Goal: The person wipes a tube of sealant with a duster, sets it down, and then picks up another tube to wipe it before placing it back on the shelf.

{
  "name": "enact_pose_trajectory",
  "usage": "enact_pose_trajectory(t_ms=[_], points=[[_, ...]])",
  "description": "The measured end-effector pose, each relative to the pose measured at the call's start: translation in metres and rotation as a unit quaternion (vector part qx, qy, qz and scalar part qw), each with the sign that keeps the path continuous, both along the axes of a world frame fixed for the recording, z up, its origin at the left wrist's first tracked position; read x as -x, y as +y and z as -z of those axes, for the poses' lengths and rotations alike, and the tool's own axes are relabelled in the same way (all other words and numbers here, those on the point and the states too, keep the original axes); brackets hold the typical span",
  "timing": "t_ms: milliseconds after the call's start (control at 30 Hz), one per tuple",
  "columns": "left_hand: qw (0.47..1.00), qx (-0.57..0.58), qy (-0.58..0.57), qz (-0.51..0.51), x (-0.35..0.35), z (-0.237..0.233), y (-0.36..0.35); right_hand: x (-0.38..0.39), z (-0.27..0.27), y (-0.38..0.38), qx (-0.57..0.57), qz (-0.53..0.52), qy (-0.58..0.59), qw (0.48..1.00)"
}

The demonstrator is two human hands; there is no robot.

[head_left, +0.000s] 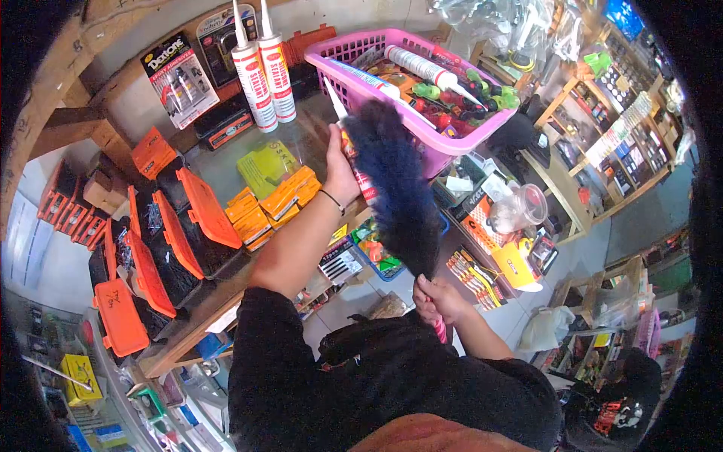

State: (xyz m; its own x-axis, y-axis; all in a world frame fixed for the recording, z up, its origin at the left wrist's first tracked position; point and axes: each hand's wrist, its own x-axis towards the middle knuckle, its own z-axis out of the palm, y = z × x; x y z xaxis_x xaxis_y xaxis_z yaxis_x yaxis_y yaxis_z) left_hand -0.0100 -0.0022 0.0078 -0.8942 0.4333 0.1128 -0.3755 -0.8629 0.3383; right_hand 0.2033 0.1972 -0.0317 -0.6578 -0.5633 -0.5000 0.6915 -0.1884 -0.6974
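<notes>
My left hand (343, 175) is closed around a sealant tube (364, 186), whose white nozzle points up; much of the tube is hidden behind a dark, fluffy duster. That duster (399, 184) lies across the front of the tube. Its lower end is in my right hand (439, 300), fingers wrapped round the pink handle (440, 328). Two more sealant tubes (256, 87) stand upright on the glass counter to the left. Just behind my left hand is a pink basket (453, 142) with further tubes and bright green and red items inside.
Orange-lidded cases (197, 218) stand open along the counter's left edge. Small orange boxes (280, 203) sit beside a yellow-green packet (267, 167). A clear plastic jar (530, 203) stands right of the basket. Wooden shelves (572, 113) line the right side.
</notes>
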Motion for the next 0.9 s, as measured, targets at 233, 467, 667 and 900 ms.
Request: enact_pose_trajectory(t_ms=[233,467,667,900], points=[[0.993,0.078,-0.026,-0.084,-0.008,-0.006,0.005,0.0,0.002,0.007,-0.03,-0.042,0.019,0.998],[0.999,-0.045,0.001,-0.03,0.017,0.023,-0.003,-0.002,0.005,0.011,0.007,-0.067,-0.027,0.997],[0.998,0.027,-0.008,-0.05,-0.002,-0.003,0.001,0.002,0.001,0.012,-0.061,-0.037,0.026,0.997],[0.995,0.06,-0.039,-0.069,0.01,0.008,0.001,0.004,-0.006,0.011,-0.048,-0.013,0.034,0.998]])
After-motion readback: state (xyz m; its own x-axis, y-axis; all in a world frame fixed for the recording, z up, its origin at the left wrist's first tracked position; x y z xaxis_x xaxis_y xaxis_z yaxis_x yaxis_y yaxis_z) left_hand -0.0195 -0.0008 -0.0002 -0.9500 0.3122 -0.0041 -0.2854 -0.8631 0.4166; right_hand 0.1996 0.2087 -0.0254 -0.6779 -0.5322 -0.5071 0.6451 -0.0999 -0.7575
